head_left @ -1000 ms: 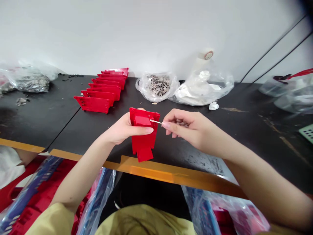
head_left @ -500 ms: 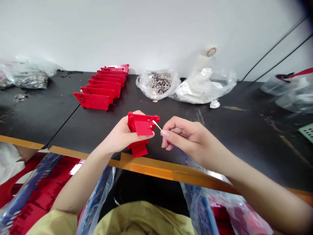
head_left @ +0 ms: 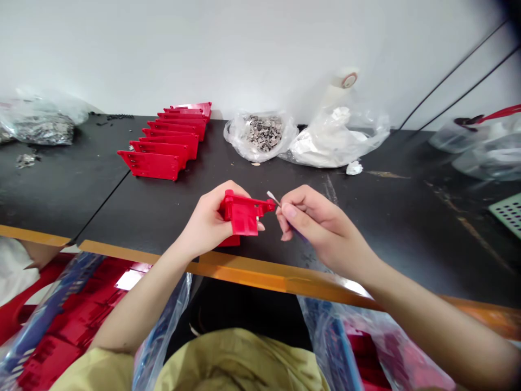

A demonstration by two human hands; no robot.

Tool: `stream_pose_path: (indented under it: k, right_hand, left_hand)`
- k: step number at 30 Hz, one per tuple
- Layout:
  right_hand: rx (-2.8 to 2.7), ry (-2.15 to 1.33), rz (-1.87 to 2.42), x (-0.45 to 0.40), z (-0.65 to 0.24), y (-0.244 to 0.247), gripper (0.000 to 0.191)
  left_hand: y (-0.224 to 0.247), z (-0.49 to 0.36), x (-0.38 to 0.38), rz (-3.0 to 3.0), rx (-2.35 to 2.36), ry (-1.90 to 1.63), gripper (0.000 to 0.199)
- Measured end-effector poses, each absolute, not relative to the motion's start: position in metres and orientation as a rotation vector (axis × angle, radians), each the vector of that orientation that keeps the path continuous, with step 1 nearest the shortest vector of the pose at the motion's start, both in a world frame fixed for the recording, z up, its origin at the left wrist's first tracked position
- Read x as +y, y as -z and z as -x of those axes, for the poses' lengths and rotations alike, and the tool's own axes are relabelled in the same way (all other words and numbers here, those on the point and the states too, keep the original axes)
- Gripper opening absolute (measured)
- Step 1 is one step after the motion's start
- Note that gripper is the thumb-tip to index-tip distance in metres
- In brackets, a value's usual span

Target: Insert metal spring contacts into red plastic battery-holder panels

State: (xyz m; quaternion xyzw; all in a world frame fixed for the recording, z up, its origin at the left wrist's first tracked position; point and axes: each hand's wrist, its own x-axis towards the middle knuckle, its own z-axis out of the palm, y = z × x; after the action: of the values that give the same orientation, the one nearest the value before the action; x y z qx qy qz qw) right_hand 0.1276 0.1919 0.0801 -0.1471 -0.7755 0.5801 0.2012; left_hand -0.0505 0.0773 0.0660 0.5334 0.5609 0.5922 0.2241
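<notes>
From the head camera, the left hand (head_left: 207, 225) is clenched around a red moulded plastic part (head_left: 243, 215), held above a black workbench (head_left: 81, 190), with small holes along its edge. The right hand (head_left: 321, 225) pinches a thin white-tipped stick (head_left: 273, 199) between thumb and fingers, its tip just beside the part's corner. Farther along the bench lies a row of matching red parts (head_left: 160, 152), next to a clear bag of small metal pieces (head_left: 260, 136) and a white plastic bag (head_left: 336, 138); below the bench's orange edge (head_left: 260, 267) are plastic-wrapped red parts (head_left: 69, 309)
</notes>
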Motion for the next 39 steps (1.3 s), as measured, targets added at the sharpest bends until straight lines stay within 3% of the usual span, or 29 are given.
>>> stream_pose_path:
  k: [12, 18, 25, 33, 39]
  right_hand:
    - [-2.370, -1.595, 0.394, 0.204, -0.129, -0.079, 0.033]
    - [-2.438, -1.535, 0.337, 0.206, -0.126, -0.082, 0.029]
    - [-2.413, -1.503, 0.254, 0.205, -0.129, -0.075, 0.024]
    - [-2.472, -1.366, 0.119, 0.201, -0.130, -0.074, 0.024]
    - [-2.470, -1.190, 0.043, 0.202, -0.129, -0.068, 0.020]
  left_hand:
    - [-0.038, 0.038, 0.070, -1.419, 1.837, -1.868, 0.060]
    - [-0.037, 0.038, 0.076, -1.699, 1.710, -1.953, 0.047]
    - [-0.034, 0.045, 0.080, -1.911, 1.542, -1.975, 0.046]
    - [-0.018, 0.045, 0.088, -2.170, 1.680, -2.303, 0.079]
    - [-0.016, 0.041, 0.086, -2.067, 1.740, -2.303, 0.076]
